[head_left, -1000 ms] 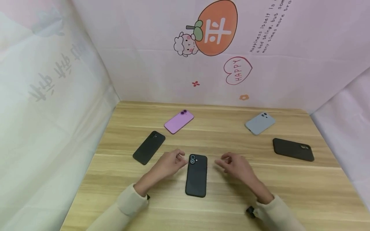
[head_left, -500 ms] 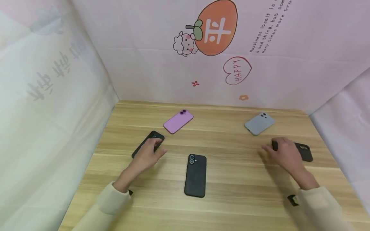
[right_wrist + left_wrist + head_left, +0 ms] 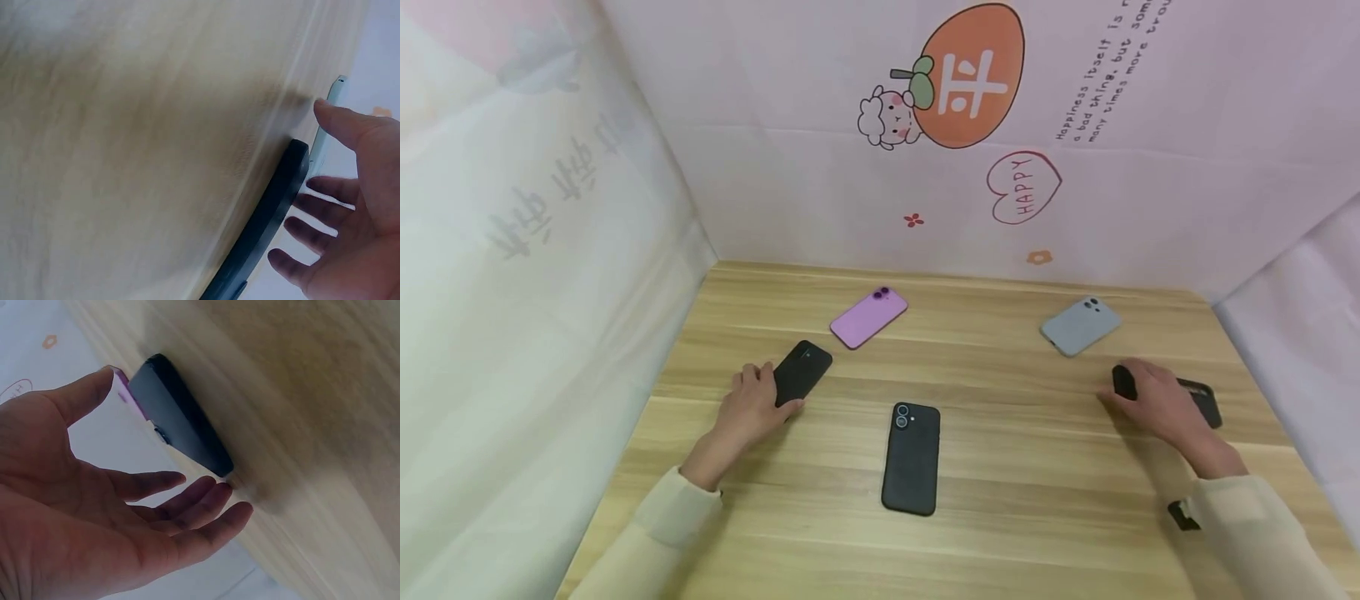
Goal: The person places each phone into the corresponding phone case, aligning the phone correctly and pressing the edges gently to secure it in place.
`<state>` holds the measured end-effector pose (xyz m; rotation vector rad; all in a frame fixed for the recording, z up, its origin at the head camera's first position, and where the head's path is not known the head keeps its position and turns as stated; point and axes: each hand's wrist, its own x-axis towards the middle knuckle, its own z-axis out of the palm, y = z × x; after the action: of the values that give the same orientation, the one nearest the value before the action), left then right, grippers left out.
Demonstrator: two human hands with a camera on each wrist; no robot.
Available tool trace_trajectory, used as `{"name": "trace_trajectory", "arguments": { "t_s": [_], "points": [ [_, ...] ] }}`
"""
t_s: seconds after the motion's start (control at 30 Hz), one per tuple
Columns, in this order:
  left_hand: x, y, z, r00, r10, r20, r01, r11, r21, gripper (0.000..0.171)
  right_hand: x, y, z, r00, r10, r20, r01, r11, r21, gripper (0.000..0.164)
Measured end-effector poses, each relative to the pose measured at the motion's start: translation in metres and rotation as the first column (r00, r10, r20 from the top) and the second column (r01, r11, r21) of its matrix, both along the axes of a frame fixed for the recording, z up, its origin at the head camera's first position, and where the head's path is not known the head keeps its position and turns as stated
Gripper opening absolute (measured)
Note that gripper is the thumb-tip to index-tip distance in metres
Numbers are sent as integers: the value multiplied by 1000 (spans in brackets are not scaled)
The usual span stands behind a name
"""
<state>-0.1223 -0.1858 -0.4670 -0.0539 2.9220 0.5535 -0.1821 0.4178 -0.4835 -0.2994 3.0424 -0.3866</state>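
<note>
1. From my end: left hand (image 3: 748, 404) spread over the near end of a black phone (image 3: 802, 375). Thumb one side, fingers the other, slightly bent, no grip visible. Contact: can't tell.
2. Right hand (image 3: 1157, 404) similar, over a black case (image 3: 1208, 407): one end pokes out between thumb and index finger, camera-cutout end past the knuckles. Fingers apart, not clamped. Can't tell whether a phone sits inside.
3. Handling, my guess: left one stiff, modest weight, smooth back, breakable if dropped. Right one lighter if hollow, maybe a bit flexible. I'd take both by the long edges, thumb opposite fingers, off the camera end.
4. Nearby: purple phone (image 3: 868, 317) beyond left fingertips; pale blue phone (image 3: 1080, 327) beyond right thumb; middle phone (image 3: 912, 460) between the hands, nearer the left thumb.
</note>
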Motion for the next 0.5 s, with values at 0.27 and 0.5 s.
{"name": "trace_trajectory", "arguments": {
  "t_s": [0.27,0.5],
  "points": [
    [-5,1,-9,1000,-16,-2,15,997,-80,90,1,3,-6,999,36,-21,-35,999,20,72],
    [-7,4,-10,999,-27,-18,24,991,-128,85,11,2,-6,999,43,-31,-43,999,-6,68]
  ]
}}
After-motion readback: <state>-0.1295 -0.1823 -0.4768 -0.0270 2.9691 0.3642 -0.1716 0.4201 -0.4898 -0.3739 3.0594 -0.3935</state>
